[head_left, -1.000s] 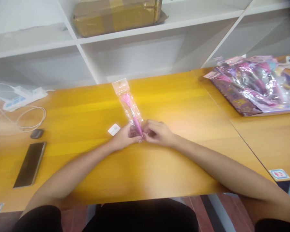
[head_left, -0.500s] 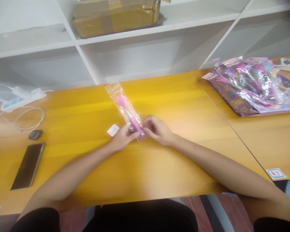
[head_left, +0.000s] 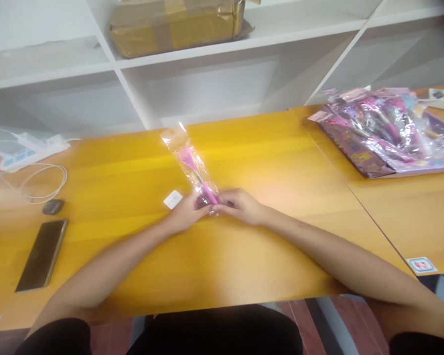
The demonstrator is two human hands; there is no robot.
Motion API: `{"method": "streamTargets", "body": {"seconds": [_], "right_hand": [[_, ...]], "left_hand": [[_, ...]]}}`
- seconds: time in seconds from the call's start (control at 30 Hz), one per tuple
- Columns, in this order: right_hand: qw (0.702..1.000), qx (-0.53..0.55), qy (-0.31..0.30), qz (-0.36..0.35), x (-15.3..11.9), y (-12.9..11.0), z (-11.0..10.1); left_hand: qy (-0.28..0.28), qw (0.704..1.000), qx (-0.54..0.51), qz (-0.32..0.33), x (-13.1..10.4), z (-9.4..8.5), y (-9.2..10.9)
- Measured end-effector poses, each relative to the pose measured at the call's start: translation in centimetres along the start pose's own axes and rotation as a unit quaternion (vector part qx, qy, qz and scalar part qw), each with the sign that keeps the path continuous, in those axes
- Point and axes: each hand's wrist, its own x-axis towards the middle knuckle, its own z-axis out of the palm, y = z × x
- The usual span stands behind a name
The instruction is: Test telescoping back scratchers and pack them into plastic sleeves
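Note:
A clear plastic bag (head_left: 172,135) slants over the table in front of me. Inside it lies a pink brush-like tool (head_left: 209,192) with a thin silvery neck and a flared pink head at the far end; its exact kind is unclear. My left hand (head_left: 188,211) is closed on the near left side of the bag, around the handle end. From the other side, my right hand (head_left: 240,206) pinches the bag's near right corner, its thumb close to the left thumb. A small white label (head_left: 172,199) lies just left of my left hand.
On the right, a purple printed box (head_left: 355,150) holds several bagged pink items (head_left: 388,123). A phone (head_left: 41,255), a small dark case (head_left: 53,206) and a power strip (head_left: 35,150) with white cables lie left. Behind, a cardboard box (head_left: 177,27) sits on a white shelf (head_left: 222,49).
My right hand has moved left and closed on the bag's near end, where it was curled just beside it before. The bagged tool has turned slightly. The left hand keeps its hold.

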Motion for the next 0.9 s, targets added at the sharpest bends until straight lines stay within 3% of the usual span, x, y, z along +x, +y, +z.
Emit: {"method": "streamTargets", "body": {"seconds": [0.2, 0.47, 0.9], "right_hand": [[0.998, 0.047, -0.034, -0.019, 0.17, 0.06, -0.32], [0.99, 0.126, -0.036, 0.044, 0.31, 0.28, -0.53], [0.988, 0.139, -0.057, 0.042, 0.25, 0.22, -1.01]], "left_hand": [[0.001, 0.999, 0.045, -0.025, -0.56, 0.07, -0.12], [0.01, 1.0, 0.014, 0.0, -0.18, 0.31, -0.32], [0.012, 1.0, 0.01, 0.006, -0.19, 0.21, -0.56]]}}
